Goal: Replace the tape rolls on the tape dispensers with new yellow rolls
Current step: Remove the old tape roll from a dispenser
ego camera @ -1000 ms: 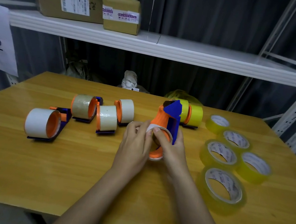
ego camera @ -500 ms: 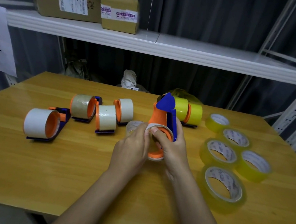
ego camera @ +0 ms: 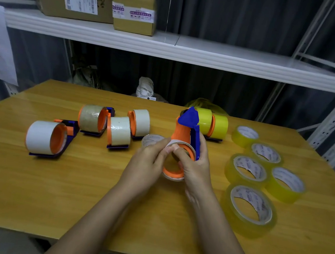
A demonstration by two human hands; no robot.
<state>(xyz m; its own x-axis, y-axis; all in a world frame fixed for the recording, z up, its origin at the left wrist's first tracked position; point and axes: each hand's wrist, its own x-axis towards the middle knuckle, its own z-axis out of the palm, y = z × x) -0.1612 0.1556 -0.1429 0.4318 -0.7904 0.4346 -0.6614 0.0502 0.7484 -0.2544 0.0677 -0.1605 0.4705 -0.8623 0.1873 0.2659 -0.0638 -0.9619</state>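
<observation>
Dispenser (ego camera: 186, 135) is standing tilted above the wooden table (ego camera: 27, 183): we are gripping its blue frame with our right hand (ego camera: 196, 169) so our left hand (ego camera: 147, 162) fingertips, pinching, are freeing the spent core (ego camera: 177, 148) from its orange hub.

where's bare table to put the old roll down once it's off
The widest bare patch of table runs along the near edge, in front of the four waiting dispensers and left of the left hand. The right side is crowded with loose yellow rolls. A used core already lies behind the left hand.
</observation>
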